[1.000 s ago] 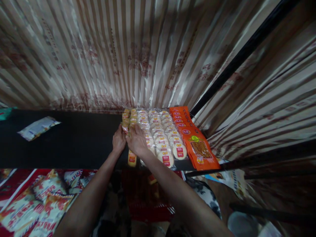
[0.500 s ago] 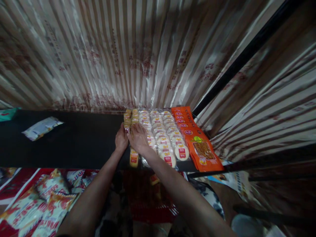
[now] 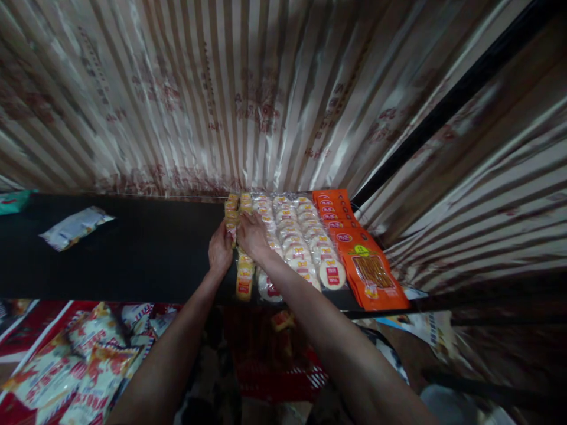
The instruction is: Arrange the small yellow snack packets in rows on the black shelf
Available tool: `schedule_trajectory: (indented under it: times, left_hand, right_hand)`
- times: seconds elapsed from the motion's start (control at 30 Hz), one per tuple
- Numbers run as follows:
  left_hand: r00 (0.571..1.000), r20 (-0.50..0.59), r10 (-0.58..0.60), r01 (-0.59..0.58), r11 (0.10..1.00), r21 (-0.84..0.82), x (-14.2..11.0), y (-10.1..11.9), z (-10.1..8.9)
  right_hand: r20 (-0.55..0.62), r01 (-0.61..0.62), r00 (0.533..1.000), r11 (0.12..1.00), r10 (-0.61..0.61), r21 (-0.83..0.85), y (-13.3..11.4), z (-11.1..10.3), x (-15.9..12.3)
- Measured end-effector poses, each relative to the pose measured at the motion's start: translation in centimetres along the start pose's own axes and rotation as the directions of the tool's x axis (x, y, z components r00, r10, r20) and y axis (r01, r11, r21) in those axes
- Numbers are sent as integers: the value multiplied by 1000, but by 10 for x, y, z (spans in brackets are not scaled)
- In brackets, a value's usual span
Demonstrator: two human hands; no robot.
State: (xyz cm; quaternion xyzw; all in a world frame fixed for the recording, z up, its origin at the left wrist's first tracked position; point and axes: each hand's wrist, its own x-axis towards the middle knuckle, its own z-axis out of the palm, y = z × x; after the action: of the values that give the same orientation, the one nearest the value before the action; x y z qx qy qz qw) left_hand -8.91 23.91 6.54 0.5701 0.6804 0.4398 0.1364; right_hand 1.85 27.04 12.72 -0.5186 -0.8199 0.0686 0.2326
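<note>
Two columns of small yellow wrapped snack packets stand on the black shelf (image 3: 146,248). My left hand (image 3: 220,249) is at the outer side of the left column, its fingers closed against a small yellow snack packet (image 3: 231,231). Over the second column lies my right hand (image 3: 253,236), fingers bent and close together on the packets; its fingertips are partly hidden. A front yellow packet (image 3: 244,282) shows below the hands. Right beside them run several overlapping rows of round white crackers (image 3: 332,274) in clear wrappers, partly covered by my right forearm.
Orange snack bags (image 3: 374,274) overlap at the shelf's right end. A silvery packet (image 3: 77,228) and a green packet (image 3: 15,202) lie at left. Below are several white snack bags (image 3: 95,378) and a red basket (image 3: 270,383). Striped curtain (image 3: 266,118) hangs behind; a black pole (image 3: 436,106) slants at right.
My right hand has shifted slightly away from my left hand, uncovering more of the packet between them. The left hand stays at the left column. The view has moved a little.
</note>
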Motion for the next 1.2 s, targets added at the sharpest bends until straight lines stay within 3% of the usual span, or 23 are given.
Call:
schedule_trajectory:
  times: [0.2, 0.6, 0.93, 1.2]
  left_hand:
    - [1000, 3, 10, -9, 1000, -19, -1, 2, -1]
    - [1000, -20, 19, -19, 1000, -16, -1, 3, 0]
    - [999, -25, -29, 29, 999, 23, -2, 4, 2]
    - [999, -24, -32, 33, 999, 41, -1, 3, 3]
  right_hand:
    - [128, 145, 982, 989, -138, -40, 2, 1, 28]
    - [310, 66, 951, 972, 8, -228, -15, -17, 48]
    - [297, 74, 955, 967, 2, -244, -22, -18, 53]
    - [244, 137, 966, 968, -84, -209, -21, -10, 53]
